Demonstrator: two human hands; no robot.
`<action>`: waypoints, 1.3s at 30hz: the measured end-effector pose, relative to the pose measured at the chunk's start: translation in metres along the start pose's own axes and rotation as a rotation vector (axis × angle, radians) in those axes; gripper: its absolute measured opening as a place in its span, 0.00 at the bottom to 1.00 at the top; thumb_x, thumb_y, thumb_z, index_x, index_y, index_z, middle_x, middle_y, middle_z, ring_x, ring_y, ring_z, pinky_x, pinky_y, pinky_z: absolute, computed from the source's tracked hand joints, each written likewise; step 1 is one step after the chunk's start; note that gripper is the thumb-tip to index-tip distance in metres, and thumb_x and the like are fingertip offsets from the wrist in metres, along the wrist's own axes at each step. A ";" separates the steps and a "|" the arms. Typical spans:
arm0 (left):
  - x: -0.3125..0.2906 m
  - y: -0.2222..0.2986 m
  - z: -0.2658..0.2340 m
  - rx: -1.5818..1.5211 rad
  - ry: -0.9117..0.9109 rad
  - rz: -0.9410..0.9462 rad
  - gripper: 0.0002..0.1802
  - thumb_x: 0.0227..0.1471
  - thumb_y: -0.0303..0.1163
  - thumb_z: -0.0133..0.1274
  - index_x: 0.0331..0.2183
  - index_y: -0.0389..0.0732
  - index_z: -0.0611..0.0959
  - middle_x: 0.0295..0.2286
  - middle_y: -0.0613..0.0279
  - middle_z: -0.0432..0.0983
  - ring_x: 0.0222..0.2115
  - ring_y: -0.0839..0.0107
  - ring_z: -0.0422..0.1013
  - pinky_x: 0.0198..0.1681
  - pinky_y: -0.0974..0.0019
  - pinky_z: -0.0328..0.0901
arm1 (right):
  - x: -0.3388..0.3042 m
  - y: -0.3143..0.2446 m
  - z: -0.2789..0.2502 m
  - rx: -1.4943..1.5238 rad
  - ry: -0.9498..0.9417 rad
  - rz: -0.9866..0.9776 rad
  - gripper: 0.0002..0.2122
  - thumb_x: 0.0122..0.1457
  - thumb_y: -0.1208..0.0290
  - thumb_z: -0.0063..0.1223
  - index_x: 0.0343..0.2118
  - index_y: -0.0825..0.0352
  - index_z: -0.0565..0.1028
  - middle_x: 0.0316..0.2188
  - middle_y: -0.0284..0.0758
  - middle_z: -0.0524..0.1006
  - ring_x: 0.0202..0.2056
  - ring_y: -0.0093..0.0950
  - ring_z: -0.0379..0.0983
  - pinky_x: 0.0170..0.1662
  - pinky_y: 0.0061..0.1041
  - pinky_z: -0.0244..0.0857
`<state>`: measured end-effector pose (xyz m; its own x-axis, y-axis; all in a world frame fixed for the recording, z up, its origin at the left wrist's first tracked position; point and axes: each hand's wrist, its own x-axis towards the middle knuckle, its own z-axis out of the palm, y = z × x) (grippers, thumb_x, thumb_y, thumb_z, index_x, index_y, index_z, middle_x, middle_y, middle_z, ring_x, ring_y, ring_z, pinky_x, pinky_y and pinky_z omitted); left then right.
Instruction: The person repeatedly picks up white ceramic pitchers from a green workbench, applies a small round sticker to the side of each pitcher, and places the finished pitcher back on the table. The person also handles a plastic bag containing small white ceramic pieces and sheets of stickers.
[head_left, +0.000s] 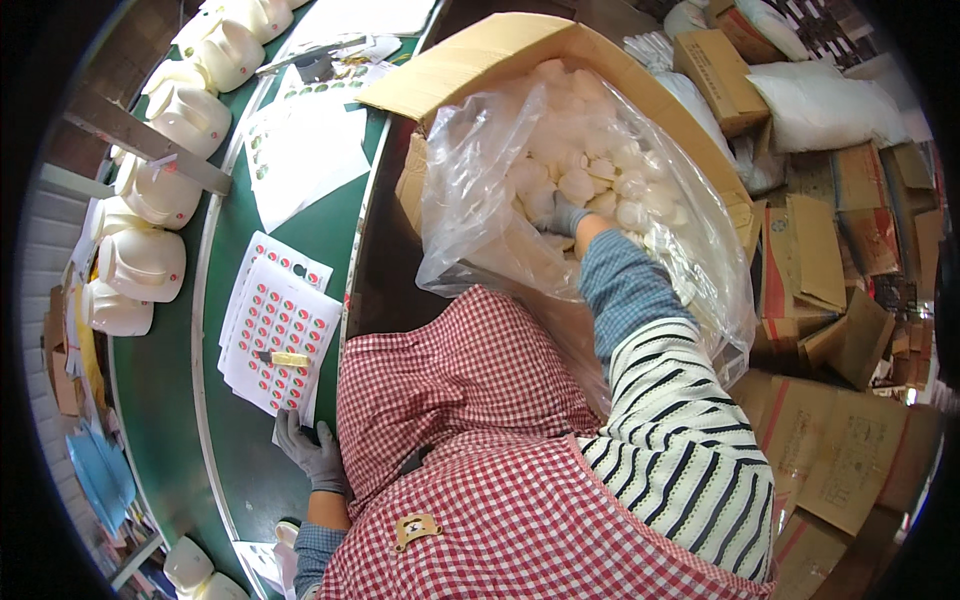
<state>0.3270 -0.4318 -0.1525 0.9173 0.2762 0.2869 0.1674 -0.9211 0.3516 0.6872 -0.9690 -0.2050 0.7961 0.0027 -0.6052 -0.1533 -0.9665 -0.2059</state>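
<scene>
My right hand (pixel 564 216), in a grey glove, reaches into a large open cardboard box (pixel 480 62) lined with a clear plastic bag (pixel 465 190). It is among many rounded cream plastic parts (pixel 632 187); its fingertips are partly hidden, so I cannot see if it grips one. My left hand (pixel 312 455), gloved in grey too, rests at the green table's edge with fingers stretched out. Its fingertips touch the lower end of a stack of white sheets with round red-and-green stickers (pixel 285 325). A small yellow-and-dark object (pixel 288 359) lies on that stack.
Cream rounded appliance housings (pixel 143 264) line the far left side of the green table (pixel 225 400). More sticker sheets (pixel 310 150) lie farther up it. Cardboard boxes (pixel 840 450) and stuffed white bags (pixel 825 108) are piled at right. A blue object (pixel 100 480) is at far left.
</scene>
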 end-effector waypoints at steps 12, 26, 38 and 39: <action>0.005 0.007 0.003 0.109 0.098 0.026 0.36 0.45 0.40 0.58 0.55 0.41 0.68 0.55 0.42 0.64 0.57 0.45 0.58 0.61 0.41 0.48 | -0.141 -0.020 -0.094 1.226 0.456 -0.417 0.29 0.50 0.69 0.63 0.57 0.70 0.69 0.47 0.35 0.73 0.48 0.27 0.70 0.52 0.27 0.66; 0.021 -0.068 -0.098 -0.415 0.598 -0.245 0.31 0.48 0.29 0.59 0.54 0.36 0.70 0.55 0.45 0.64 0.58 0.49 0.60 0.63 0.54 0.54 | -0.340 -0.150 0.049 1.008 -0.679 -0.700 0.22 0.45 0.69 0.71 0.42 0.66 0.72 0.43 0.36 0.75 0.42 0.25 0.73 0.47 0.27 0.66; -0.166 -0.380 -0.367 0.309 1.034 -1.504 0.42 0.42 0.50 0.59 0.57 0.40 0.70 0.56 0.45 0.65 0.57 0.52 0.62 0.60 0.57 0.57 | -0.370 -0.234 0.014 0.411 -1.007 -0.286 0.32 0.59 0.66 0.54 0.65 0.67 0.57 0.58 0.38 0.65 0.58 0.32 0.62 0.61 0.31 0.57; -0.182 -0.386 -0.384 0.296 0.993 -1.623 0.44 0.43 0.51 0.58 0.59 0.41 0.67 0.57 0.46 0.63 0.59 0.53 0.60 0.62 0.57 0.55 | -0.364 -0.218 0.017 0.462 -1.042 -0.294 0.29 0.63 0.69 0.50 0.66 0.66 0.56 0.62 0.37 0.61 0.61 0.31 0.57 0.63 0.30 0.53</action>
<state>-0.0433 -0.0212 0.0022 -0.6412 0.7235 0.2557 0.6656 0.3585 0.6546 0.4207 -0.7553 0.0476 0.0063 0.6255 -0.7802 -0.4119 -0.7093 -0.5720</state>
